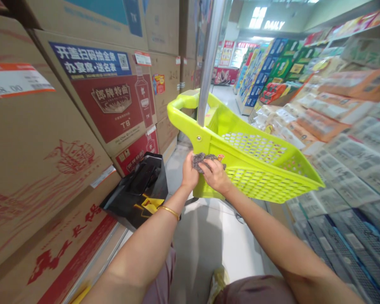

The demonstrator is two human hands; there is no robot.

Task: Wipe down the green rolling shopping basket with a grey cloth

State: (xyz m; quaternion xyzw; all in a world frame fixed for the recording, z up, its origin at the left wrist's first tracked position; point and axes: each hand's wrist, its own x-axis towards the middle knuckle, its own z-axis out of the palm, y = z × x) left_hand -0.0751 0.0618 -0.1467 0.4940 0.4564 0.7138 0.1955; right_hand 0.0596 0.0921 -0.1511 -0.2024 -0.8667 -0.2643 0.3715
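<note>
A lime-green plastic shopping basket (266,169) stands tilted in the aisle ahead of me, with a silver pole handle (209,63) rising from its near end. My left hand (189,172) and my right hand (215,175) meet at the basket's near wall. Both are closed round a crumpled grey cloth (200,159), which is pressed against the green plastic. A thin gold bangle (169,210) circles my left wrist.
Stacked brown cartons (50,139) with red print wall the left side. A black and yellow gift bag (139,190) leans at their foot. Shelves of packaged goods (342,126) line the right. A pale floor (209,245) runs between, toward a lit far end.
</note>
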